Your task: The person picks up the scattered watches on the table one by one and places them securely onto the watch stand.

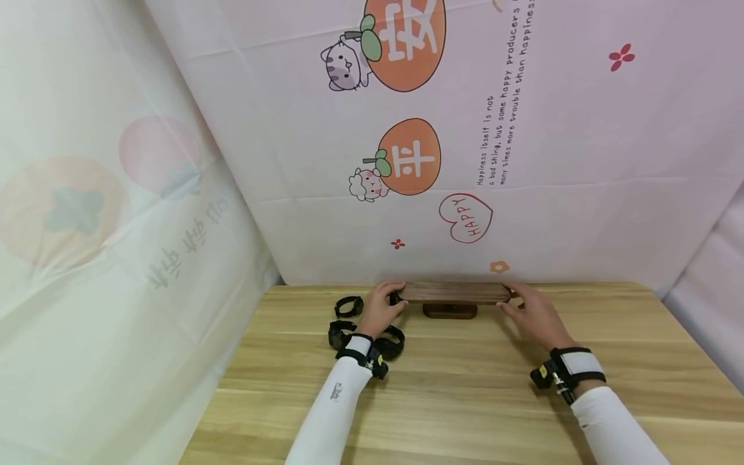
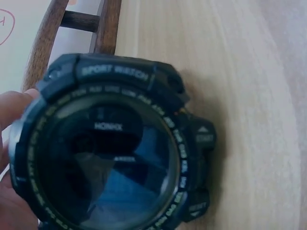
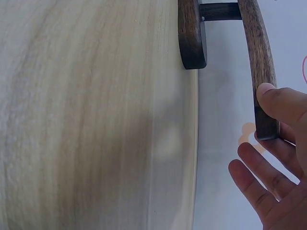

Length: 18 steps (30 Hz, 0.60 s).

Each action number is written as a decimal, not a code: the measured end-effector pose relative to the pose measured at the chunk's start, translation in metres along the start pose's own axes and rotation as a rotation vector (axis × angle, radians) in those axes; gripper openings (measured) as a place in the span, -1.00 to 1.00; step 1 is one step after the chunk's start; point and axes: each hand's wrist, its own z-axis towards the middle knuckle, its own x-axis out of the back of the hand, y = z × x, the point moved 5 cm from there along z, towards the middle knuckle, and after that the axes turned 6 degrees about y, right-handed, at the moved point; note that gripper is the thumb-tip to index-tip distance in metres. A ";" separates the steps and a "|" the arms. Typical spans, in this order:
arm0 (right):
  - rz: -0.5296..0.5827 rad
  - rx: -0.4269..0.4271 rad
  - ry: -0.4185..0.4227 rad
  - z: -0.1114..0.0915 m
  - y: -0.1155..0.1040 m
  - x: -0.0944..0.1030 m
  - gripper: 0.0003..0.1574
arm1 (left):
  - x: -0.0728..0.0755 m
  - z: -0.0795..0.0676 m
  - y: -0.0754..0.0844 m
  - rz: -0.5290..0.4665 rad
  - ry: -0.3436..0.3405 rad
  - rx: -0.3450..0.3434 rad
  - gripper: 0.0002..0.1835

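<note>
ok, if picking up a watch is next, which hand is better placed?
Left, probably. The black watches lie close by the left hand; the right hand is at the opposite end of the wooden bar. Both hands grip the bar, so left would need to let go first.

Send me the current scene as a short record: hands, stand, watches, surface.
left hand: holds the left end of the wooden bar
right hand: pinches the bar's right end, thumb on top in its wrist view
stand: bar above dark wooden base, joined by a short post
watches: three black, around the left hand: back watch, left watch, right watch
surface: wood-grain table
</note>
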 end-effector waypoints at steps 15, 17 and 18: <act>-0.033 -0.005 -0.064 0.007 -0.001 0.004 -0.30 | 0.006 0.000 0.008 0.050 -0.126 0.041 -0.49; -0.040 -0.007 -0.070 0.008 -0.001 0.004 -0.31 | 0.006 -0.001 0.008 0.057 -0.134 0.037 -0.47; -0.042 -0.006 -0.073 0.008 -0.002 0.004 -0.31 | 0.007 -0.001 0.008 0.059 -0.139 0.040 -0.46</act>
